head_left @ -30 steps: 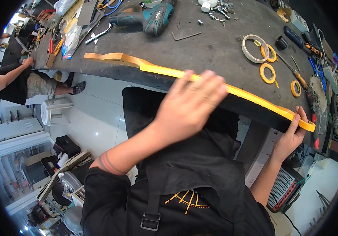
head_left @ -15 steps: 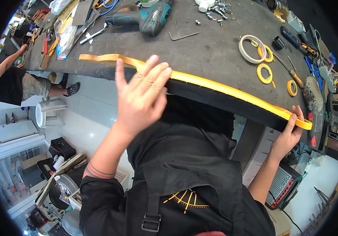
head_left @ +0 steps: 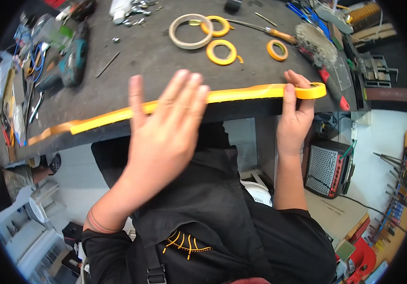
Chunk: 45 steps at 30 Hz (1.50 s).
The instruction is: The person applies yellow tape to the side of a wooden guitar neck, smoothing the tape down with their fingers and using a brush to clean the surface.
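A long strip of yellow tape (head_left: 246, 94) runs along the front edge of the dark worktable (head_left: 151, 61), above a black band (head_left: 251, 109). My left hand (head_left: 163, 125) lies flat over the middle of the strip, its fingers stretched and thumb apart. At the strip's right end, my right hand (head_left: 296, 120) grips the yellow tape roll (head_left: 318, 90) between thumb and fingers. The strip's left end curls loosely, showing a tan side. Part of the strip is hidden beneath my left fingers.
Beyond the strip lie a beige tape roll (head_left: 190, 46), smaller yellow rolls (head_left: 222, 62), a hex key (head_left: 108, 65) and loose screws (head_left: 137, 12). A teal drill (head_left: 73, 59) is at left. On the right sit a wire brush wheel (head_left: 316, 45) and a wooden-handled tool (head_left: 280, 33). A person (head_left: 4, 187) stands far left.
The view has turned to the right. My left hand has slid rightward along the tape strip, while my right hand keeps hold of the roll at its end.
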Available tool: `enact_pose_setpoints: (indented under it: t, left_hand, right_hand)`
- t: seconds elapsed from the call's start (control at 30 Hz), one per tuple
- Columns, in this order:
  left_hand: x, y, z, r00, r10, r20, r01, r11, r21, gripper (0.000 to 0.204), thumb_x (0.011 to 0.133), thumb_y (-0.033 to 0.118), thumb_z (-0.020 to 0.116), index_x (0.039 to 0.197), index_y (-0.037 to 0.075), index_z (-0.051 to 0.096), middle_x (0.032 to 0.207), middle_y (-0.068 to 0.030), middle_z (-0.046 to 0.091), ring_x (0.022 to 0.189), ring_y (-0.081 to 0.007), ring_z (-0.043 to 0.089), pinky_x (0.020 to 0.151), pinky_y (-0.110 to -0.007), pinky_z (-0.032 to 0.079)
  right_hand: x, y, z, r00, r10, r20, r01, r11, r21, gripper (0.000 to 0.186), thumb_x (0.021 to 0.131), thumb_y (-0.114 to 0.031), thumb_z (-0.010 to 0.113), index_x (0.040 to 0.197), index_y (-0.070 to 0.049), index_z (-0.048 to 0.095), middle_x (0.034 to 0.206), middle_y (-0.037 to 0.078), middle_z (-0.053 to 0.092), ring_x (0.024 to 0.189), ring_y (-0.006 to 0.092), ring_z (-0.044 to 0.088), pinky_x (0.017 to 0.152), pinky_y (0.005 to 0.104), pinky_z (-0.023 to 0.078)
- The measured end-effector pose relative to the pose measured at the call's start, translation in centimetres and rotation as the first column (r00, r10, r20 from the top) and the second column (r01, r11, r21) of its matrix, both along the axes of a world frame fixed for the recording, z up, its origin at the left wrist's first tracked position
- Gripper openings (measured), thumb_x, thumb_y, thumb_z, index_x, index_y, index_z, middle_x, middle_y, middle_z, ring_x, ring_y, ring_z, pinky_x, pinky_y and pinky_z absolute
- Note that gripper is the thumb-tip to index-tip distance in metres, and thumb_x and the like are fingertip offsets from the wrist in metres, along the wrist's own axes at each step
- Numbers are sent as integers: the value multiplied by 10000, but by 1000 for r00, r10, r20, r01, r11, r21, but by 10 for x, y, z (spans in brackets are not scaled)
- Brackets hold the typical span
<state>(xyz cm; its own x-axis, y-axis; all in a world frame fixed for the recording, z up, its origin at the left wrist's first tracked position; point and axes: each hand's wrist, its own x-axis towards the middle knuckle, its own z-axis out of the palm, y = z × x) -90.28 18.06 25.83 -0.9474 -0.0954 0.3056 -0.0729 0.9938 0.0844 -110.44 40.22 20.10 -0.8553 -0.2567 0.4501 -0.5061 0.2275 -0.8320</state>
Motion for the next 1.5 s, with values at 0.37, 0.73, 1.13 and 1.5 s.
enact_pose_setpoints:
  t: [0.37,0.73,1.13,1.5]
  left_hand:
    - [-105,59,0,950,-313,-1,312,946,84,687,1023,68,667,1697,-26,582,1776,-238,561,1633,-410,564,1300,-541,498]
    - [-116,55,5,935,-354,36,345,928,142,660,1017,17,679,1674,-8,623,1754,-244,594,1563,-405,652,1266,-561,534]
    - [-117,52,7,925,-371,82,354,920,169,670,1018,-60,664,1683,8,623,1757,-255,595,1555,-404,668,1267,-557,542]
    - [-118,52,8,925,-370,90,350,919,180,639,1032,-63,657,1668,0,638,1731,-270,616,1534,-415,683,1264,-546,547]
  right_hand:
    - [-8,5,17,1000,11,-27,-10,999,46,281,1077,-78,829,1346,-16,774,1619,180,512,1354,325,704,1112,419,590]
    - [-37,29,15,999,-1,-48,-1,999,-32,147,1064,-49,827,1195,11,798,1633,231,486,1346,399,759,1098,445,636]
    - [-47,44,13,998,-14,-66,15,1000,21,129,1067,-62,825,1171,15,837,1646,240,504,1341,399,758,1109,459,622]
    - [-47,45,14,999,-3,-41,4,1000,25,124,1072,-71,822,1163,12,834,1653,248,489,1333,408,760,1110,468,620]
